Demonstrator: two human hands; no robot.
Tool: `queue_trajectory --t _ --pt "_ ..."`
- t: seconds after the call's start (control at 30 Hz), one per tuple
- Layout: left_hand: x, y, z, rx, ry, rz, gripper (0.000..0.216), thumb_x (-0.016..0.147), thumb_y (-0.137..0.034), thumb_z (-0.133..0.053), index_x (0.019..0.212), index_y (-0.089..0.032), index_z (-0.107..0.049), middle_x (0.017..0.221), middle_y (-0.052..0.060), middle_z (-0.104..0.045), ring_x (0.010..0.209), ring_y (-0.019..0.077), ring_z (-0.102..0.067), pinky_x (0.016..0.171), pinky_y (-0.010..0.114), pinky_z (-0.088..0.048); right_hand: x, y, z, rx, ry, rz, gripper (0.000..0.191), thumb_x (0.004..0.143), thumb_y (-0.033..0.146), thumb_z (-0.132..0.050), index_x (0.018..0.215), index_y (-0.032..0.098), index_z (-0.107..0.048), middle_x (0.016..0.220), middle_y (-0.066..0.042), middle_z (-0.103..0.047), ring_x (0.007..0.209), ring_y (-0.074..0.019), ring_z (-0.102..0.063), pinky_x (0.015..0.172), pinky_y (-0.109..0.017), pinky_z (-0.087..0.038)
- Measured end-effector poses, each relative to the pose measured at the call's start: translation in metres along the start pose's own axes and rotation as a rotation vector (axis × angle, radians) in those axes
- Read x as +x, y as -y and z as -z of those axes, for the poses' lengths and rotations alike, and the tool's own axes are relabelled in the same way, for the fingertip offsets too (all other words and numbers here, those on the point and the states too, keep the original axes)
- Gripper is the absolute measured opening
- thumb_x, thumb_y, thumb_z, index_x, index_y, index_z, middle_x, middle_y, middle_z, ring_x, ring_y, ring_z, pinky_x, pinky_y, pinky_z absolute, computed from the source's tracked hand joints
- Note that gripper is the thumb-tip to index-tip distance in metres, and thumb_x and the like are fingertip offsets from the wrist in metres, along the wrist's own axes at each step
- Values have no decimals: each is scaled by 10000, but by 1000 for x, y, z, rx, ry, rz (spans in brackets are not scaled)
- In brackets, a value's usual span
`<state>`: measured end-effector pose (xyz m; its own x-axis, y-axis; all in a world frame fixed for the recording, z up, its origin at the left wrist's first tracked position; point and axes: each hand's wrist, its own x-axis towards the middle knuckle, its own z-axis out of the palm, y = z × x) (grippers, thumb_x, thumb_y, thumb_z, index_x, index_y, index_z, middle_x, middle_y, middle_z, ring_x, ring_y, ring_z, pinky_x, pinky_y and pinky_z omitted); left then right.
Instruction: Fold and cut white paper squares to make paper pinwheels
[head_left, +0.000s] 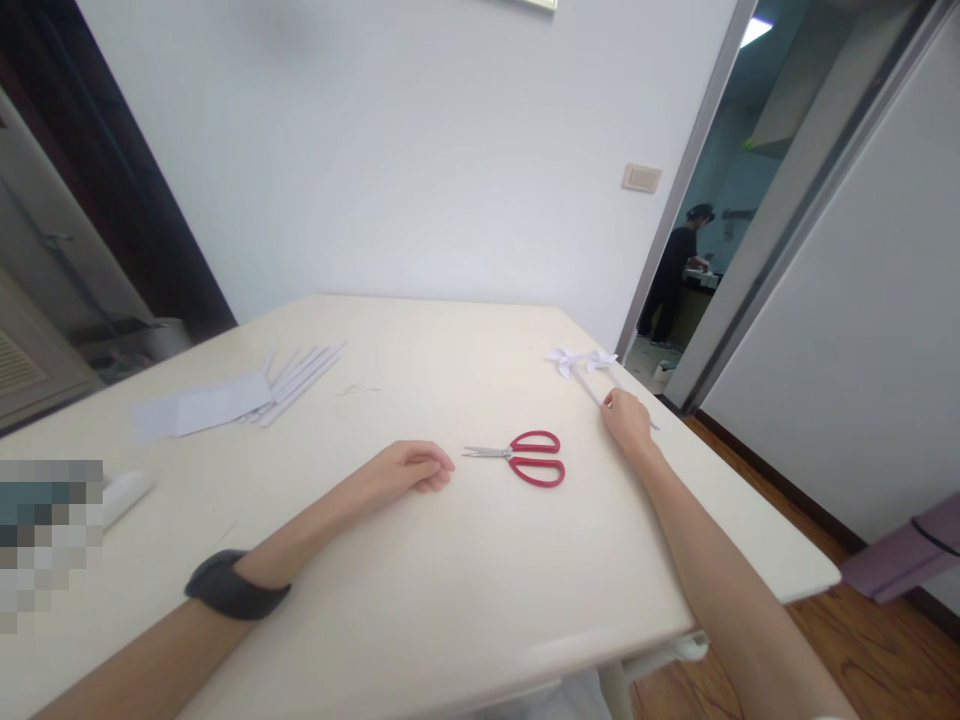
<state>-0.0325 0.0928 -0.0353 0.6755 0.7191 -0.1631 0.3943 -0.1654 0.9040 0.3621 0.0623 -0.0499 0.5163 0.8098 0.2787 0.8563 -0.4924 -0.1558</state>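
My right hand (628, 420) is pinched on the thin white stick of a paper pinwheel (568, 362) lying near the table's far right edge; a second white pinwheel (602, 360) lies beside it. My left hand (409, 467) rests on the cream table (420, 590) with its fingers curled under, nothing visible in it. A dark band (234, 587) is on that wrist. Red-handled scissors (525, 458) lie shut between my hands, blades pointing left.
White paper sheets (202, 408) and several rolled paper sticks (300, 375) lie at the table's far left. A white object (124, 496) sits at the left edge. Another person (675, 280) stands beyond the open doorway at right. Wooden floor lies below the table's right edge.
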Motion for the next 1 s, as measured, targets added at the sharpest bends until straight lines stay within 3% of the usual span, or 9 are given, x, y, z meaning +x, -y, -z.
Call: queue_trajectory --t 0.33,0.53,0.7,0.87,1.0 --pt "-1 -2 0 8 2 7 227 924 -351 -554 960 -140 -630 908 35 -663 833 172 -637 800 386 -521 4 -10 -2 -16 -2 -30 277 933 303 -569 1181 179 -584 1207 -91 -609 995 -224 -629 835 -431 -545" --pt "-4 -6 -4 31 -10 18 263 924 -350 -558 1074 -141 -610 1030 63 -651 864 181 -641 768 381 -546 -4 -6 8 8 -147 -26 316 924 313 -583 1203 165 -569 1217 -94 -601 1029 -245 -620 856 -462 -532" --pt "-3 -5 -3 87 -67 21 278 923 -339 -561 1125 -150 -597 1094 76 -638 908 193 -639 785 393 -550 -11 14 15 125 -171 159 291 927 316 -578 1174 161 -584 1189 -90 -615 1010 -237 -626 849 -453 -533" --pt "0 0 21 231 -224 21 295 918 -330 -571 1153 -151 -586 1127 82 -628 935 203 -636 795 405 -550 -30 51 9 251 -41 470 240 937 313 -564 1118 162 -609 1122 -76 -642 935 -206 -643 807 -411 -549" --pt "-8 7 61 458 -521 27 296 919 -330 -567 1167 -170 -587 1189 88 -608 1000 221 -618 843 427 -535 -40 62 6 302 42 600 218 943 312 -554 1093 168 -618 1100 -71 -649 905 -192 -646 792 -394 -553"
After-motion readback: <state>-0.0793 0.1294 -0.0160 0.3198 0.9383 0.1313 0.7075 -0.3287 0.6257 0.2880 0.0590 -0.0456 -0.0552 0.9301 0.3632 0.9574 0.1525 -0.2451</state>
